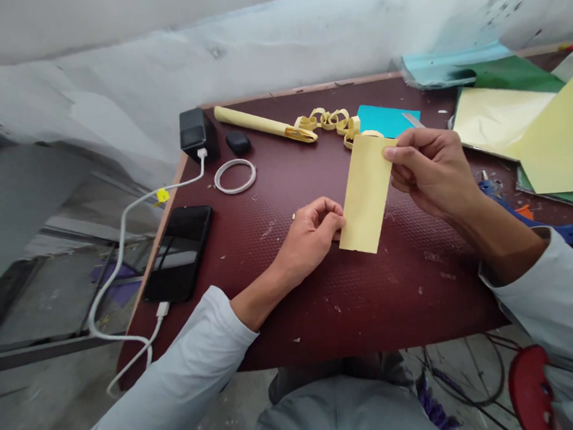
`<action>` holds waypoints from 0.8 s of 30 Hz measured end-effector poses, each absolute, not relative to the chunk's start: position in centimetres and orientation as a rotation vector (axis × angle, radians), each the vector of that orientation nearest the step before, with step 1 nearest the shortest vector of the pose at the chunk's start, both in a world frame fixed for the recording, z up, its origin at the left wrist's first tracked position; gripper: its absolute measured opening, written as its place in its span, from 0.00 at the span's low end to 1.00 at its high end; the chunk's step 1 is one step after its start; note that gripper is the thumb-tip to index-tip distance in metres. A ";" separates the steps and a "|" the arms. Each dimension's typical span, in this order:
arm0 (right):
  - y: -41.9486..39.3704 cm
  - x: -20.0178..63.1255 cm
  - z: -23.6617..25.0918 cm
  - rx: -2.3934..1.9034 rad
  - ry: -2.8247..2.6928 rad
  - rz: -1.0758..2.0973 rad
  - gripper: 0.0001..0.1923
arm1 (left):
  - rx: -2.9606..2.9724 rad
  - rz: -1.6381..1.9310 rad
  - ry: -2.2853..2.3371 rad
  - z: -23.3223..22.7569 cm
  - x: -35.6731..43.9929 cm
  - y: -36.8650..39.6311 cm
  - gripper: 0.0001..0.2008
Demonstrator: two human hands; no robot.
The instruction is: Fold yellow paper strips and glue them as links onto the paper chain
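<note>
A rectangular piece of yellow paper [365,195] is held up over the dark red table [300,321], slightly tilted. My right hand [427,169] pinches its upper right corner between thumb and fingers. At its lower left edge, my left hand [313,233] grips the paper with thumb and curled fingers. Behind the sheet lies a chain of yellow paper loops [331,119], partly hidden by it. A rolled yellow paper tube [258,122] rests beside the chain, with its right end flattened. A blue sheet [391,120] lies behind my right hand.
On the left are a black phone [178,251], a black charger [198,132] with a white cable [124,222], a small black case [238,142] and a white ring [235,176]. Yellow sheets [566,144] and a blue tool [532,217] lie on the right. A wall stands behind.
</note>
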State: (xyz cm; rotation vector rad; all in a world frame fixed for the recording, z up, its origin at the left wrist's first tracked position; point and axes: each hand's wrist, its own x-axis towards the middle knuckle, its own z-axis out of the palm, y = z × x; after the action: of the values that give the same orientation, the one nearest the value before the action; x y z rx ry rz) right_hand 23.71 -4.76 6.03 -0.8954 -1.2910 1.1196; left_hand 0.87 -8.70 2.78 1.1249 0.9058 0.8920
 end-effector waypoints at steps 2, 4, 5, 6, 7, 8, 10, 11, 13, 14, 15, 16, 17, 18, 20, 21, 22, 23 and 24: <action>-4.8 23.6 6.1 -0.900 -1.297 1.129 0.18 | 1.081 0.905 0.884 2.6 0.8 -8.7 0.06; -4.9 23.5 6.1 -0.908 -1.312 1.130 0.18 | 1.115 0.911 0.880 2.3 0.8 -8.6 0.09; -5.0 23.5 6.1 -0.914 -1.320 1.125 0.18 | 1.143 0.915 0.889 2.2 0.7 -8.5 0.10; -5.0 23.5 6.0 -0.922 -1.327 1.119 0.18 | 1.168 0.917 0.903 2.0 0.7 -8.5 0.10; -5.0 23.6 5.9 -0.928 -1.332 1.113 0.18 | 1.186 0.918 0.922 1.9 0.7 -8.5 0.09; -5.0 23.6 5.8 -0.935 -1.335 1.107 0.18 | 1.197 0.919 0.939 1.9 0.7 -8.4 0.08; -5.0 23.7 5.7 -0.949 -1.338 1.095 0.18 | 1.203 0.913 0.962 1.8 0.7 -8.4 0.06; -4.9 23.7 5.6 -0.953 -1.339 1.087 0.18 | 1.204 0.907 0.966 1.9 0.7 -8.4 0.06; -4.8 23.7 5.6 -0.952 -1.335 1.073 0.18 | 1.210 0.894 0.964 2.0 0.7 -8.4 0.06; -4.8 23.7 5.7 -0.945 -1.325 1.064 0.17 | 1.223 0.888 0.963 2.1 0.6 -8.4 0.06; -4.7 23.7 5.8 -0.938 -1.311 1.057 0.17 | 1.246 0.882 0.962 2.1 0.5 -8.4 0.07; -4.6 23.8 5.9 -0.929 -1.293 1.050 0.17 | 1.274 0.874 0.960 2.2 0.5 -8.4 0.07; -4.6 23.8 6.0 -0.920 -1.273 1.044 0.17 | 1.304 0.864 0.956 2.2 0.4 -8.4 0.06; -4.5 23.8 6.1 -0.912 -1.255 1.038 0.17 | 1.330 0.851 0.952 2.2 0.3 -8.4 0.06; -4.4 23.9 6.2 -0.902 -1.237 1.031 0.18 | 1.366 0.821 0.940 2.3 0.2 -8.4 0.05; -4.4 23.9 6.2 -0.895 -1.237 1.029 0.19 | 1.375 0.807 0.932 2.3 0.2 -8.4 0.04; -4.4 23.9 6.2 -0.890 -1.241 1.026 0.20 | 1.385 0.795 0.923 2.3 0.1 -8.5 0.04; -4.4 23.9 6.2 -0.886 -1.246 1.024 0.21 | 1.403 0.784 0.913 2.4 0.1 -8.5 0.04; -4.4 23.9 6.2 -0.881 -1.249 1.023 0.22 | 1.428 0.773 0.903 2.4 0.0 -8.5 0.04</action>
State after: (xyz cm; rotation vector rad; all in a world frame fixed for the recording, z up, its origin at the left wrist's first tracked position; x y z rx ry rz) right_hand 23.92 -4.36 6.16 -0.8806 -1.2493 1.0225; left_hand 0.02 -8.51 2.45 1.4281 0.9033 0.7734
